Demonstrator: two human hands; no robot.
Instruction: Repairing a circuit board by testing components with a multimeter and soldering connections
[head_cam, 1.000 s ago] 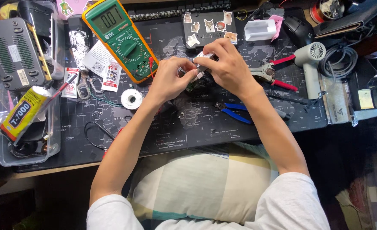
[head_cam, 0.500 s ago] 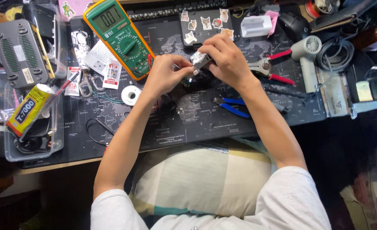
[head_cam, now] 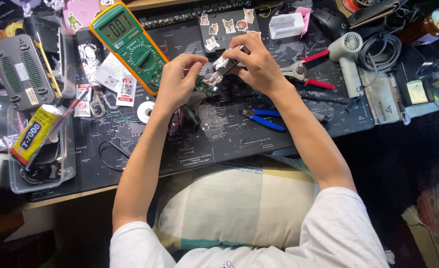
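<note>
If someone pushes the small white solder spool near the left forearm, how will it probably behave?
The white solder spool lies flat on the dark desk mat, so it would probably slide, not roll. It looks small and probably light. Its loose wire end may snag nearby clutter.

A wooden desk (head_cam: 70, 197) under a dark map-printed mat (head_cam: 239, 141), dim floor (head_cam: 413, 164) to the right.
</note>
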